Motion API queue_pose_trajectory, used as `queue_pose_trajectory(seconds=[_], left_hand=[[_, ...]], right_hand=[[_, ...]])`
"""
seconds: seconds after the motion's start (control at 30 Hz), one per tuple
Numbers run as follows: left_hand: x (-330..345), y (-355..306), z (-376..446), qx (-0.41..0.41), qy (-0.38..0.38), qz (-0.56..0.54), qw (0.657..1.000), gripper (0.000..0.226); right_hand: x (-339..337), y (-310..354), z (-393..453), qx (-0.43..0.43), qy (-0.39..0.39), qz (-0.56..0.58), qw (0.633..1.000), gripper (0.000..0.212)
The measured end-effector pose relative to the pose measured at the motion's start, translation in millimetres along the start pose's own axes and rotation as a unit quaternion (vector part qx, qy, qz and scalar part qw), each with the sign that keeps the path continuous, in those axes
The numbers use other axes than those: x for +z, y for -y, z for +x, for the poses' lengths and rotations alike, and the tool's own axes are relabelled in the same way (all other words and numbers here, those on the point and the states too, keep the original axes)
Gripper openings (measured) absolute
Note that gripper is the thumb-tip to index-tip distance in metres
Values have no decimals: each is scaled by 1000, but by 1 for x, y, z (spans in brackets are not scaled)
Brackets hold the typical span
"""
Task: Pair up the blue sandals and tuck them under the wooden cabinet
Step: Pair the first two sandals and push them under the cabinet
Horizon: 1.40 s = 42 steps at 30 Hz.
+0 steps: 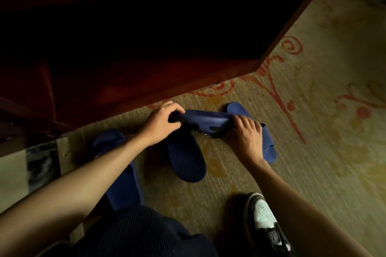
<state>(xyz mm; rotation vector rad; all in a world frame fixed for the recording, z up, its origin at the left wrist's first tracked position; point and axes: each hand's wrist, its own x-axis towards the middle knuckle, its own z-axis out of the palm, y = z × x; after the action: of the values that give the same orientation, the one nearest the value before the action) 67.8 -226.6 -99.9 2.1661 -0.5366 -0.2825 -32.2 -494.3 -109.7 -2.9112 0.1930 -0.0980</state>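
Patterned carpet (240,165) before wooden cabinet (146,81): held sandal (200,120) just off its base, left hand (160,124) and right hand (246,133) gripping opposite ends (no legible writing).

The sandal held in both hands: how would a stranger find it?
Start at the wooden cabinet and drop to the carpet before it. Of four blue sandals, only this sandal lies crosswise on edge, left hand and right hand gripping its ends.
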Motion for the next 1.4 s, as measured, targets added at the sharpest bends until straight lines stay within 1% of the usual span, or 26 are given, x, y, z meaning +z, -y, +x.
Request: queue_pose_trajectory(seconds=[0.07,0.1,0.17,0.23,0.3,0.37,0.43,0.5,0.53,0.6,0.67,0.8,1.0,1.07,1.13,1.23,1.27,1.33,1.37,1.4], left_hand=[[-14,-5,9,-26,-64,-58,996,27],[-22,-8,12,-38,-95,-82,991,25],[-42,-14,16,-47,-149,-105,982,24],[-61,-18,15,-51,-188,-109,975,23],[-80,-13,9,-58,-222,-109,967,22],[-98,-1,-1,-91,-254,-109,957,23],[-110,17,-12,-133,-260,-103,951,29],[-115,34,-29,-162,-246,-93,951,35],[-114,40,-39,-176,-235,-94,951,37],[-107,51,-61,-203,-220,-102,948,41],[-95,58,-77,-219,-214,-110,946,39],[-68,68,-99,-229,-214,-96,945,27],[-30,78,-136,-283,-205,-69,935,24],[-24,73,-148,-278,-215,-62,934,22],[-22,68,-160,-259,-242,-59,933,19],[-14,58,-173,-245,-268,-67,929,3],[-9,55,-178,-251,-263,-64,929,10],[6,59,-190,-284,-243,-67,925,33],[12,62,-194,-312,-243,-90,914,42],[16,66,-197,-346,-245,-130,896,47]], right_hand=[[-8,7,10,0,-4,-9,1000,57],[-11,13,14,0,-11,-7,1000,58],[-16,29,21,-1,-33,25,999,46],[-20,50,27,-6,-40,64,997,35],[-24,74,30,-21,-28,94,995,26],[-26,100,29,-24,5,127,992,18],[-22,121,24,20,61,188,980,22],[-13,142,17,96,107,273,951,32],[-8,150,13,123,118,297,939,35],[2,164,3,139,141,310,930,34],[10,171,-8,141,161,306,928,32],[25,183,-28,145,187,285,929,34],[38,190,-61,155,228,225,935,29],[42,194,-68,153,240,198,938,31],[45,199,-72,158,249,173,940,36],[46,198,-72,141,247,140,949,40],[46,197,-72,134,245,130,951,39],[47,195,-70,125,240,121,955,35],[47,195,-70,122,234,114,958,34],[47,194,-70,119,229,100,961,34]])
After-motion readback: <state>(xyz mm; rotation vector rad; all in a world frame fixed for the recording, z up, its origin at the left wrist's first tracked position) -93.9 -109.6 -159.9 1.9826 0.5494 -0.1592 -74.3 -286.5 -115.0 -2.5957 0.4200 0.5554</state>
